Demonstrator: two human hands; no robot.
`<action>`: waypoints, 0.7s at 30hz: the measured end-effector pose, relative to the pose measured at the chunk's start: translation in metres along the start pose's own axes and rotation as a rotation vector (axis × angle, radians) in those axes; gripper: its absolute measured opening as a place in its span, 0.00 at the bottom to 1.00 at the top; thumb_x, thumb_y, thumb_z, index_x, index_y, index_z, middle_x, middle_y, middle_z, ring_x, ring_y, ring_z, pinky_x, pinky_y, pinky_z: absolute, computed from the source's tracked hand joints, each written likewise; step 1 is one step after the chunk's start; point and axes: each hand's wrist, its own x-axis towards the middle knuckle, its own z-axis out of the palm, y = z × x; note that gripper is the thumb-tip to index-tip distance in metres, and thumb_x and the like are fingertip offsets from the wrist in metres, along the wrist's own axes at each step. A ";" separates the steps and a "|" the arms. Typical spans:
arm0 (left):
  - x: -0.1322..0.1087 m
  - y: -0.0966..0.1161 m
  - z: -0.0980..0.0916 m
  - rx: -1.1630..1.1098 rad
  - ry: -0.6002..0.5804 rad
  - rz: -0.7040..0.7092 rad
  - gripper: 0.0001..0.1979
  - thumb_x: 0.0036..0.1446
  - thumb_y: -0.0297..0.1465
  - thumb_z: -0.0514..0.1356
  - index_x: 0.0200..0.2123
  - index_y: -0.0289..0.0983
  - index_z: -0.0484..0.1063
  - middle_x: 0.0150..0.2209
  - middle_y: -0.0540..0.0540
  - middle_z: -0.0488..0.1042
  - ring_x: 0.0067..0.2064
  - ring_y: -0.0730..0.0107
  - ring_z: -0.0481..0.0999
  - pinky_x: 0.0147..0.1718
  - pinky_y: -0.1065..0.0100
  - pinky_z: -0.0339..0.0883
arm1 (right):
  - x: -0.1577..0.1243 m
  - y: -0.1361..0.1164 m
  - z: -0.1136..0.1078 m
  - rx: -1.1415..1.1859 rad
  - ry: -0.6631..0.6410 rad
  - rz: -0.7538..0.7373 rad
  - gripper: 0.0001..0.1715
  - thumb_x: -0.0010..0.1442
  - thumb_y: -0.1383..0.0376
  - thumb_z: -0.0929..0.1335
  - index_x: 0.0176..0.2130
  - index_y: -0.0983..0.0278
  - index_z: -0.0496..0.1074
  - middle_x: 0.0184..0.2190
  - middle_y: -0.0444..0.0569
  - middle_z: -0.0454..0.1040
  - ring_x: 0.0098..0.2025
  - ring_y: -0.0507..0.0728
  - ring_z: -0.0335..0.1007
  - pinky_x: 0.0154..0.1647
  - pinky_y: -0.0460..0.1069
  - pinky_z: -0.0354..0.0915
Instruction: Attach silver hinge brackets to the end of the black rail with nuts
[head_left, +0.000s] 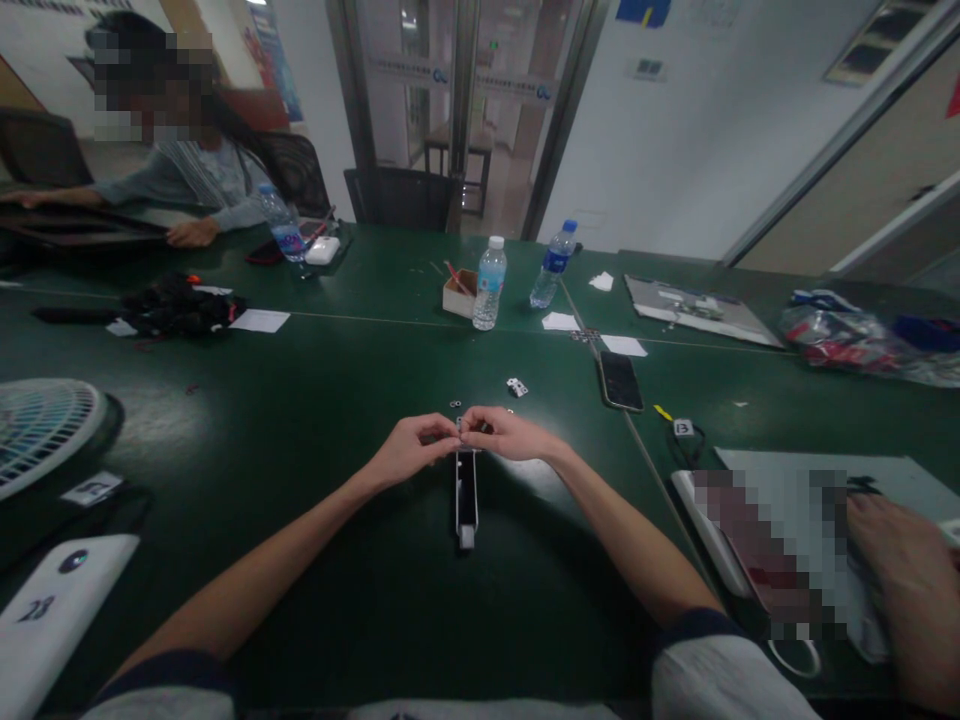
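Observation:
In the middle of the green table lies a narrow, dark-topped device with pale edges [466, 490], its light block-shaped end toward me. My left hand [416, 445] and my right hand [502, 432] meet at its far end. Thumb and fingers of both are pinched together there, tip to tip. Whatever they hold is too small and too covered to name. Just beyond the fingertips are small dark-and-white bits [455, 404]. A little cluster of white pieces with dark holes [517, 387] sits farther off to the right.
Two water bottles, one upright [490, 285] and one [553, 265] behind it, stand beyond a small box [459, 293]. A phone [620, 381] lies right of them. A white fan [45, 430] is at left. A co-worker [180, 180] sits far left; another person's hand [892, 540] is at right.

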 end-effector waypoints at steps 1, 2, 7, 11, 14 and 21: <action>0.000 0.000 -0.001 -0.012 -0.006 -0.011 0.10 0.58 0.35 0.61 0.38 0.34 0.72 0.37 0.46 0.74 0.31 0.73 0.72 0.26 0.72 0.67 | 0.000 0.000 0.001 -0.007 0.014 -0.002 0.10 0.62 0.61 0.66 0.37 0.66 0.66 0.30 0.43 0.67 0.31 0.50 0.61 0.33 0.46 0.59; 0.001 0.000 -0.001 -0.023 -0.010 -0.019 0.11 0.57 0.36 0.61 0.38 0.33 0.72 0.36 0.46 0.74 0.30 0.74 0.72 0.25 0.72 0.66 | 0.001 0.001 0.002 -0.022 0.028 -0.003 0.10 0.61 0.60 0.66 0.37 0.66 0.67 0.30 0.43 0.67 0.30 0.50 0.61 0.32 0.46 0.59; 0.002 0.000 -0.005 -0.003 -0.018 -0.038 0.11 0.56 0.36 0.62 0.37 0.34 0.71 0.37 0.46 0.74 0.32 0.72 0.73 0.26 0.72 0.67 | 0.001 0.000 0.005 -0.168 0.101 -0.011 0.09 0.60 0.61 0.67 0.35 0.66 0.68 0.30 0.44 0.69 0.30 0.50 0.62 0.31 0.45 0.58; 0.002 -0.001 -0.007 0.038 -0.045 -0.058 0.11 0.56 0.36 0.62 0.37 0.34 0.72 0.37 0.46 0.75 0.33 0.71 0.73 0.27 0.71 0.68 | 0.001 -0.003 0.004 -0.235 0.109 -0.034 0.07 0.60 0.63 0.68 0.36 0.66 0.70 0.30 0.43 0.70 0.31 0.50 0.63 0.33 0.45 0.58; 0.003 -0.004 -0.007 0.033 -0.066 -0.065 0.13 0.57 0.38 0.61 0.38 0.34 0.72 0.37 0.46 0.74 0.32 0.72 0.72 0.27 0.71 0.67 | 0.001 -0.003 0.004 -0.291 0.107 -0.064 0.06 0.60 0.64 0.68 0.35 0.66 0.71 0.31 0.44 0.70 0.32 0.50 0.64 0.34 0.45 0.58; 0.005 -0.010 -0.008 0.019 -0.085 -0.090 0.13 0.56 0.39 0.61 0.36 0.33 0.72 0.35 0.47 0.74 0.29 0.74 0.70 0.26 0.71 0.65 | 0.002 -0.006 0.005 -0.434 0.101 -0.092 0.04 0.59 0.65 0.70 0.35 0.65 0.73 0.31 0.44 0.71 0.34 0.51 0.65 0.36 0.45 0.58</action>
